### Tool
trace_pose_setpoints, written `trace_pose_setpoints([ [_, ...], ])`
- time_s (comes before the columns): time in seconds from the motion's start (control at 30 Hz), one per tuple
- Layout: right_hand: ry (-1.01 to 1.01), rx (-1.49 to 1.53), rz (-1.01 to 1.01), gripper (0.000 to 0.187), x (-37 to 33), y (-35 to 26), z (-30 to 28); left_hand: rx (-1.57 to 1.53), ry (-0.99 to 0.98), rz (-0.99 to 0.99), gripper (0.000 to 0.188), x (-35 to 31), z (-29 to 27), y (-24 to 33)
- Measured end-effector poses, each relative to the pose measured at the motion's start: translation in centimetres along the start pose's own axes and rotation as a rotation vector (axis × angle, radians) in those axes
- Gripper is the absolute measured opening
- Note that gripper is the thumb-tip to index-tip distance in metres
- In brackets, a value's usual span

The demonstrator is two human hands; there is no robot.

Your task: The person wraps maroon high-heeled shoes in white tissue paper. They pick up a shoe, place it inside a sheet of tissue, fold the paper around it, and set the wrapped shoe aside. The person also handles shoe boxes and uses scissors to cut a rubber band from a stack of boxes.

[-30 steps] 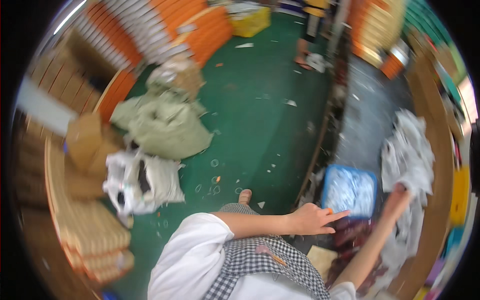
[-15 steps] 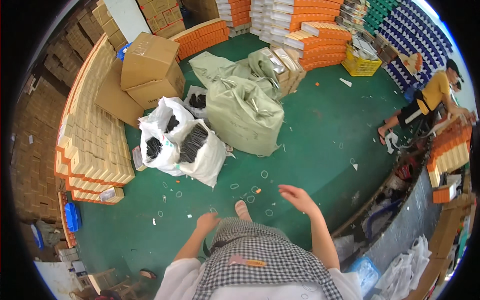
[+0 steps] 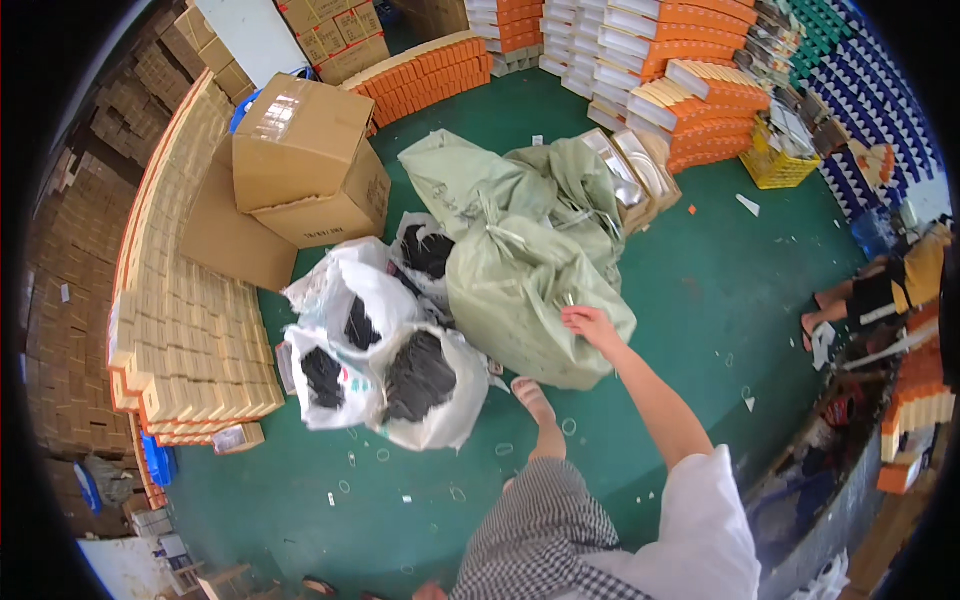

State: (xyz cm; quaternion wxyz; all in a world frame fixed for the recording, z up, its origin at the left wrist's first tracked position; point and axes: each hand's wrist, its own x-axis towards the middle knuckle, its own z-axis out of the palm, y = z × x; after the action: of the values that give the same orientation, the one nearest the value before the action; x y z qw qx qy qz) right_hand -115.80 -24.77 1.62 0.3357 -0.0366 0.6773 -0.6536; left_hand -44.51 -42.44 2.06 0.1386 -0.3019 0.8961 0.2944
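In the head view, the right hand (image 3: 592, 326) had moved from above the bare floor (image 3: 700, 320) to the large green sack (image 3: 535, 305), which stood on this floor ahead of the person; its fingers were loosely bent before the right part of the sack, but I could not tell if they gripped the cloth; the left hand (image 3: 430, 592), earlier fully visible, showed only a small part at the lower edge, so its fingers could not be judged; the front foot (image 3: 533, 397) had come to just beside the sack's lower edge.

White sacks (image 3: 468, 400) with black filling closed the left side of the green sack; cartons (image 3: 655, 185) stood behind it; the widest open room lay at the right, between the sack and the desk (image 3: 840, 530), with small scraps scattered there.
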Motion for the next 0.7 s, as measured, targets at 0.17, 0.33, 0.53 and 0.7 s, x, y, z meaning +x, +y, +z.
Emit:
trace_pose_setpoints([
  [0.17,0.146,-0.419,-0.03,0.027,21.2,8.4,1.0,-0.695,-0.142,-0.921,0.027,10.4,-5.0,11.4],
  [0.33,0.262,-0.308,-0.022,0.041,34.2,8.9,4.6,-0.742,-0.125,-1.066,0.027,16.3,-8.3,17.2],
  [0.53,0.216,0.286,0.293,0.047,39.7,6.8,5.3,-0.843,-0.076,-1.182,0.027,20.0,-9.9,21.1],
  [0.7,0.204,0.354,0.28,0.042,30.2,4.2,4.2,-0.99,0.015,-1.272,0.028,18.0,-9.5,25.0],
])
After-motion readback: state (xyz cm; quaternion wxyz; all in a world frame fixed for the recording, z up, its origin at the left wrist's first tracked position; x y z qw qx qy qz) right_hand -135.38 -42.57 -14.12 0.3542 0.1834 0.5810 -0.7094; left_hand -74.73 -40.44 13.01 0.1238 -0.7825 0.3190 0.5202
